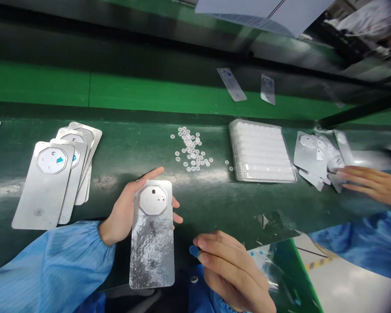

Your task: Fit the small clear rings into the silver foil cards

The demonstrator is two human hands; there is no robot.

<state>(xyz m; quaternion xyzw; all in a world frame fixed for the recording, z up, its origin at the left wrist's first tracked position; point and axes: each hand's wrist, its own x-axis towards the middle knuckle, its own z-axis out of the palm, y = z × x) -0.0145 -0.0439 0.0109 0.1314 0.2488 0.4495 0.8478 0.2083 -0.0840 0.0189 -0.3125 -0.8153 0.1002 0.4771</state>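
Note:
My left hand (123,213) supports a silvery phone back cover (152,252) from behind, with its thumb along the left side and fingertips showing past the right edge. An octagonal camera plate (153,200) with small dark holes is at the cover's top. Low and to the right of it, my right hand (230,265) pinches a small round blue sticker (194,251) between thumb and fingers, apart from the cover. On the left of the bench, several similar phone back covers (41,195) lie overlapped, blue marks showing on some camera plates.
Many small clear discs (190,150) are scattered mid-bench. Beyond them stands a stack of clear plastic trays (260,150). At right, a co-worker's hand (374,184) reaches to a pile of covers (309,152). Two covers (232,84) rest on the green ledge behind.

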